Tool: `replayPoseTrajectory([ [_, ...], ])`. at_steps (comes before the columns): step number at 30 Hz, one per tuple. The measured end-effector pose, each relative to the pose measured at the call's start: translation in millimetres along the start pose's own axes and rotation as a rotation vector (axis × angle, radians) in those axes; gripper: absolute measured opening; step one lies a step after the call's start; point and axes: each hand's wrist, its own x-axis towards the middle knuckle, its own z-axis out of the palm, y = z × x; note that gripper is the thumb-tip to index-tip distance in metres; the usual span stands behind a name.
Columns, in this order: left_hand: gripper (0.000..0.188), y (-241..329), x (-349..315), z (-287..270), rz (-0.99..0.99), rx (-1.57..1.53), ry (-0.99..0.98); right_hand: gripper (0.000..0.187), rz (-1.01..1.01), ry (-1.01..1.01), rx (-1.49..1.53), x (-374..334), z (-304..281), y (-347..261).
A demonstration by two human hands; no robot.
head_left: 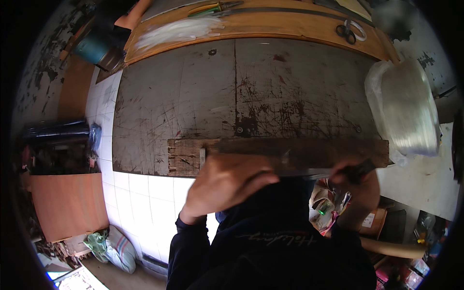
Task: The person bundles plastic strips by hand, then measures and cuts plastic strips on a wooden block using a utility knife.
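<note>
Wooden plank (299,152) lies along the near edge of your tabletop (169,96). At far left, a teal container (92,48) has its contents hidden; a striped sack (118,249) bulges lower down. Your left hand (232,181) curls over the plank; whether it grips anything, I cannot tell. Your right hand (356,179) closes around a dark tool (361,169). Rightmost, a clear plastic bag (378,89) partly wraps a translucent roll (413,113).

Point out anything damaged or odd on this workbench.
The grey tabletop is heavily scratched, with dark worn patches near the middle. The wooden board along its near edge looks rough and pitted at its left end.
</note>
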Motion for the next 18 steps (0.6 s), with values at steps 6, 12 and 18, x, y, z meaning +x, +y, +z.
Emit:
replayPoseTrajectory([
  [6, 0.017, -14, -24, -40, -0.277, -0.004, -0.021, 0.015, 0.134, 0.341, -0.646, -6, -37, 0],
  [12, 0.015, 2, -11, 3, -0.142, 0.164, 0.095, 0.038, -0.144, 0.559, -1.077, 11, 40, -9],
  [18, 0.015, 1, -28, 5, -0.160, 0.324, 0.083, 0.025, -0.262, -0.033, -0.478, 33, 95, -13],
])
